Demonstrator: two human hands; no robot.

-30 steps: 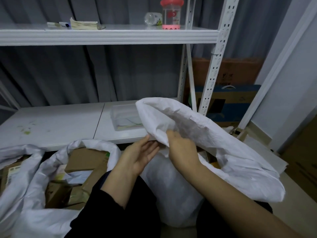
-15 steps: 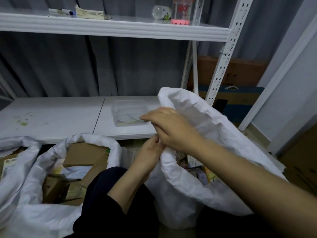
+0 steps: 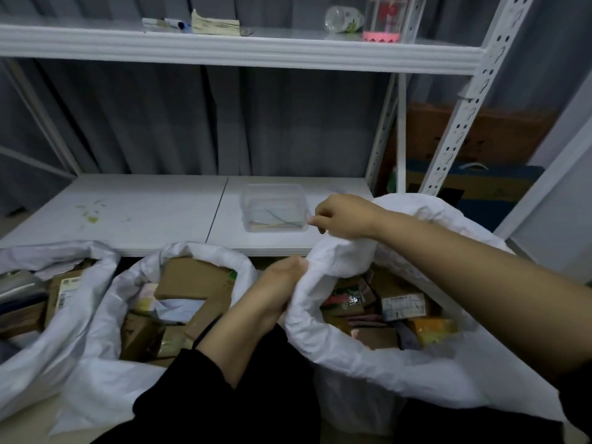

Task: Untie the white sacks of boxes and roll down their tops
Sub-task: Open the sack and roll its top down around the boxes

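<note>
Three white sacks of boxes stand open in front of me. My left hand (image 3: 283, 277) grips the left rim of the right sack (image 3: 352, 357), whose fabric bunches up beside it. Small coloured boxes (image 3: 403, 307) show inside that sack. My right hand (image 3: 344, 216) hovers above the sack's far rim, next to a clear plastic container (image 3: 250, 193). Its fingers are curled and pinch a thin pale tie, of which only the tip shows. The middle sack (image 3: 105, 315) and the left sack (image 3: 48, 347) have their tops folded down around brown cartons.
The clear container holds several coloured ties and sits on the low white shelf (image 3: 144, 213). A perforated white upright (image 3: 464, 107) rises at the right. Behind it stand a brown carton (image 3: 480, 133) and a blue one. The upper shelf (image 3: 224, 49) carries bottles and papers.
The right sack's tall top has dropped and its mouth now shows the boxes. My right hand left the sack's neck and moved up and forward to the clear container. My left hand stays on the rim.
</note>
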